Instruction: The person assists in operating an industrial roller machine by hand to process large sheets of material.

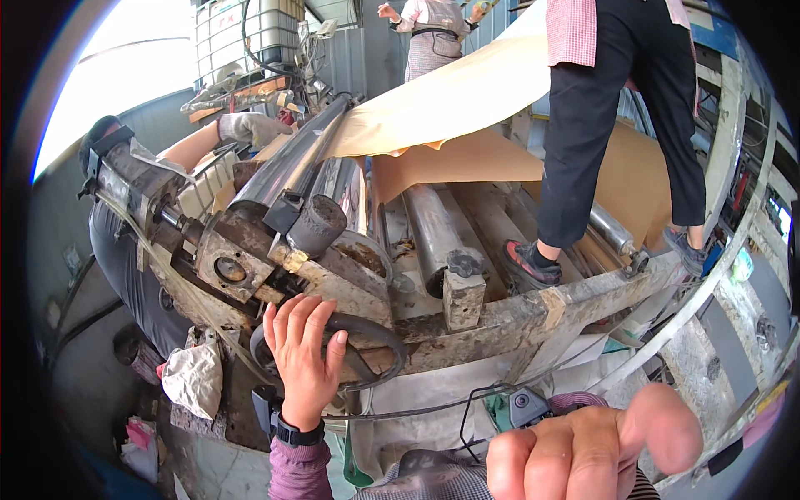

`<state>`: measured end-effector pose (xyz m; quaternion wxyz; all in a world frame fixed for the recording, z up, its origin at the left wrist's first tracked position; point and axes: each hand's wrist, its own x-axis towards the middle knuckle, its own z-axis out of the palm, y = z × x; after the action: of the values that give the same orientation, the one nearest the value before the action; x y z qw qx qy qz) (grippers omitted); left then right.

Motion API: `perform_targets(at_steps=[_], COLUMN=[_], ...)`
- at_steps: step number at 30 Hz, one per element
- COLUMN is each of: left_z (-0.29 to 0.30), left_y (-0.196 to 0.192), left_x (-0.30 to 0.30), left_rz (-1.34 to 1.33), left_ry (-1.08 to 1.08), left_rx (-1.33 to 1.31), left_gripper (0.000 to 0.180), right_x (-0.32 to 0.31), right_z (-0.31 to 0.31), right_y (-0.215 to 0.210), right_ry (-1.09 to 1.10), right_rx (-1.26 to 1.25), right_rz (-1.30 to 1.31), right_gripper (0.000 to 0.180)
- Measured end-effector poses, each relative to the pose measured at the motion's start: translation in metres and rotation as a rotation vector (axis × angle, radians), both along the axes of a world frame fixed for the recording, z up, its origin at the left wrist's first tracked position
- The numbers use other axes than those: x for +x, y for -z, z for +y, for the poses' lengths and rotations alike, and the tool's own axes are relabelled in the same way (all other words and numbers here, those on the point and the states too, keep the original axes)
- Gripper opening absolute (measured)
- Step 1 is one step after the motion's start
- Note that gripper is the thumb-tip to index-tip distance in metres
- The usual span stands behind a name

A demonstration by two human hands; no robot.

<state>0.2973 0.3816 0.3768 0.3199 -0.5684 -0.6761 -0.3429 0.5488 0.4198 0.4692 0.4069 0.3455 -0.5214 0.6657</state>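
My left hand (302, 354), with a dark band on the wrist, lies over the rim of a black handwheel (385, 340) on the machine's near side. Its fingers are stretched out and the thumb stands apart. Close to the camera at the lower right is my right hand (575, 454). Several of its fingers are curled in, one thick digit juts out blurred, and nothing shows in them; the palm is hidden. Beyond the wheel, a wide brown paper sheet (442, 104) runs over the metal rollers (287, 162).
One person (621, 108) in dark trousers stands on the machine frame (533, 312) at the right. Another person's gloved hand (252, 127) reaches to the rollers at the left. A third person (433, 37) is behind the sheet. A caged white tank (250, 37) stands at the back left.
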Motion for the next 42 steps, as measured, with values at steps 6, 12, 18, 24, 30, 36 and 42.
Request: perform_targets(at_steps=[6,12,18,24,30,36,42], left_z=[-0.005,-0.014,-0.015,0.000,0.004,-0.014,0.007], left_y=[-0.001,0.004,0.006,0.005,0.007,0.006,0.004], left_x=[-0.001,-0.002,-0.015,-0.007,-0.003,-0.006,0.002], left_rz=[-0.005,-0.021,0.067,0.022,0.010,0.025,-0.014], left_ry=[-0.003,-0.028,-0.100,-0.051,-0.036,-0.072,-0.005], left_rx=[-0.001,-0.040,-0.057,-0.060,-0.064,-0.051,-0.005], left_gripper=[0.035,0.039,0.041,0.039,0.038,0.038,0.036], right_x=[0.010,0.002,-0.031,-0.046,-0.023,-0.003,-0.013], right_z=[-0.005,-0.008,-0.004,-0.004,0.016,0.011,0.029], right_y=[0.002,0.021,-0.034,-0.020,-0.019,-0.039,0.045], right_ry=[-0.107,0.208,-0.173,-0.080,0.162,0.072,0.284], right_rx=[-0.026,-0.194,-0.044,0.128,0.320,0.375,0.093], right_rz=[-0.053,-0.139,-0.668,-0.443,-0.440,-0.824,-0.428], right_gripper=[0.023,0.050,0.064,0.069,0.072,0.072,0.064])
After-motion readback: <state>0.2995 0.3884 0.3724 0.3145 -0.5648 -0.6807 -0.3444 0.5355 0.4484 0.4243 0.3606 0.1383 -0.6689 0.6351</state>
